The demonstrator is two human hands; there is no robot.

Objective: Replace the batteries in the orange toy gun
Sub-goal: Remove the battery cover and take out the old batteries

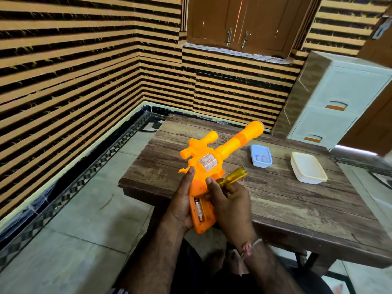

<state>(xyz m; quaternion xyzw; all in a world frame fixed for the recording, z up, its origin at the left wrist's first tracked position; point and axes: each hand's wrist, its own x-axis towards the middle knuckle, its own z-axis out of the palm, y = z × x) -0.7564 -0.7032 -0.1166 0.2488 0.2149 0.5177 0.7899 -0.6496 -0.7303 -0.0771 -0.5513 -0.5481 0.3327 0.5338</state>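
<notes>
The orange toy gun [214,158] is held above the near left corner of the wooden table [275,204], barrel pointing up and to the right. My left hand [182,200] grips its handle from the left side. The handle's battery compartment stands open, and one battery [199,210] lies inside it. My right hand [229,200] holds a screwdriver with a yellow see-through handle [232,176] and rests its fingers against the gun's grip. The screwdriver's tip is hidden behind my fingers.
A small blue tray [261,155] with small parts inside sits on the table beyond the gun. A white lidded container [308,170] lies to its right. A white plastic drawer unit [337,102] stands at the back right, against the striped wall.
</notes>
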